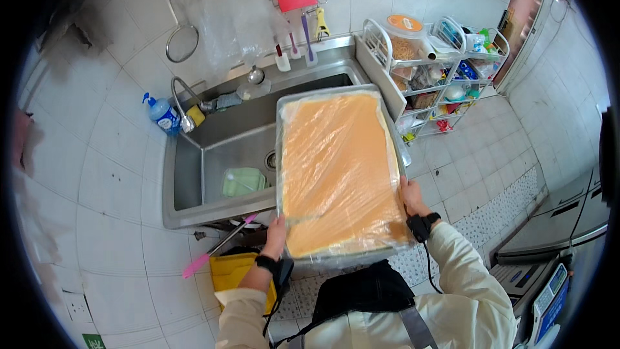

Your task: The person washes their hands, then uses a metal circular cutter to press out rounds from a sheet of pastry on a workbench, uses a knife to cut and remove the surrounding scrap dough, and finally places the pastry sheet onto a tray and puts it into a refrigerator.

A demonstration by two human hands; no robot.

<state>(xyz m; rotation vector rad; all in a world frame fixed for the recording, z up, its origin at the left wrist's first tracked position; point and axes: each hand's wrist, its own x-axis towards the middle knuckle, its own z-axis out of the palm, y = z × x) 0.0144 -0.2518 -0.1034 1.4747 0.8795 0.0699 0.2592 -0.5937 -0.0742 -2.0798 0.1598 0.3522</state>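
Between my two hands I carry a large rectangular metal baking tray (280, 155) covered in clear plastic film. Inside lies a flat golden-orange sheet cake (339, 165), seen through the wrinkled film. My left hand (276, 233) grips the tray's left edge near its front corner. On the right edge, somewhat further up, my right hand (413, 197) has hold of the rim. The fingers of both hands are partly hidden at the tray's sides and underneath. The tray's left and far portions overlap the stainless steel sink (232, 145) in view.
In the sink sits a green plastic container (243, 182). A curved faucet (180, 88) and a blue soap bottle (163, 114) stand at its left. Right of it is a loaded white shelf rack (416, 62). A pink-handled tool (220, 246) leans above a yellow bin (232, 271). Refrigerator doors (557, 218) stand far right.
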